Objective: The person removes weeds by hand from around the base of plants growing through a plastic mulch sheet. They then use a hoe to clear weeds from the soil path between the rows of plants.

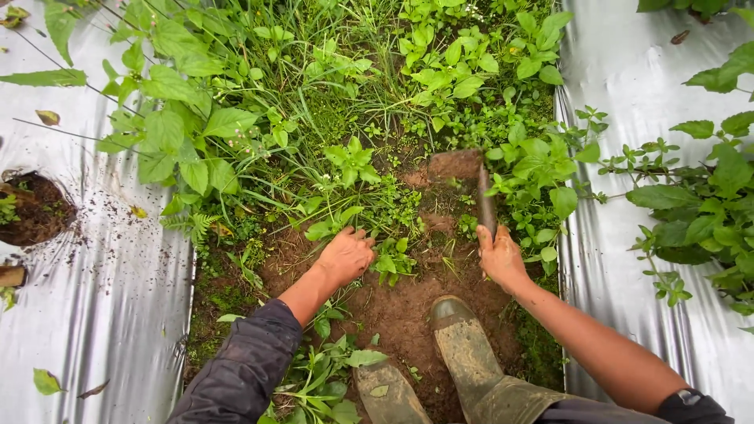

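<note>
My left hand (345,255) is closed around a clump of low green weeds (389,263) at the edge of a bare soil patch (400,310). My right hand (500,255) grips the handle of a small hoe (463,177), whose soil-caked blade is raised over the weeds ahead and blurred by motion. Both arms reach forward from dark rolled sleeves. My two muddy rubber boots (463,345) stand on the bare soil just behind the hands.
Silver plastic mulch sheets (110,298) flank the weedy furrow on both sides. A planting hole with soil (35,208) is cut in the left sheet. Tall leafy weeds (188,133) and grass fill the furrow ahead; leafy plants (707,196) overhang the right sheet.
</note>
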